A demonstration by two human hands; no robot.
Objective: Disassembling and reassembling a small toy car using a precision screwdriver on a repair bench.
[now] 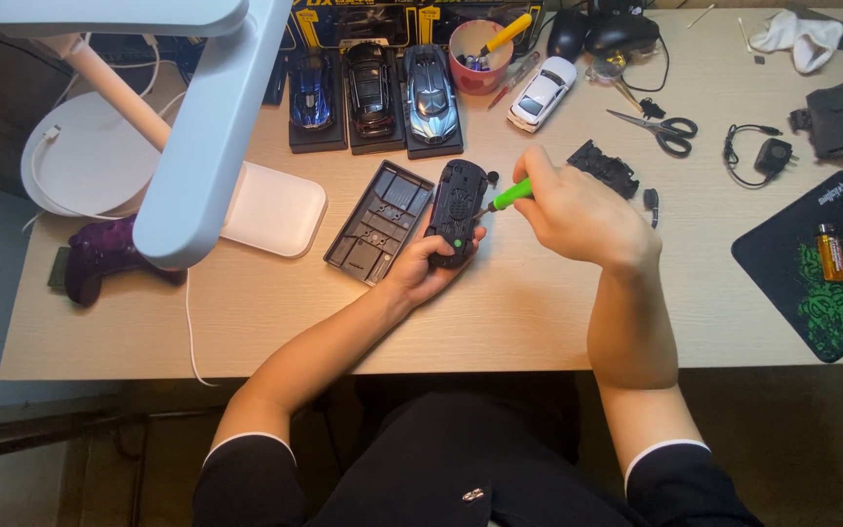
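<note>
over a pale wooden desk, the left hand cradles an upturned black toy car chassis from below, fingers curled around its near end. the right hand, wrist bent inward, grips a green-handled screwdriver, its tip against the chassis. a grey plastic tray lies just beside it.

I see open table in front of both hands, a bare strip along the near edge where a hand could pass freely. To the left my way is blocked by the grey tray, the white lamp arm hanging over it and the purple controller. Behind stand three model cars, a cup, scissors; the mouse pad fills the right.
</note>
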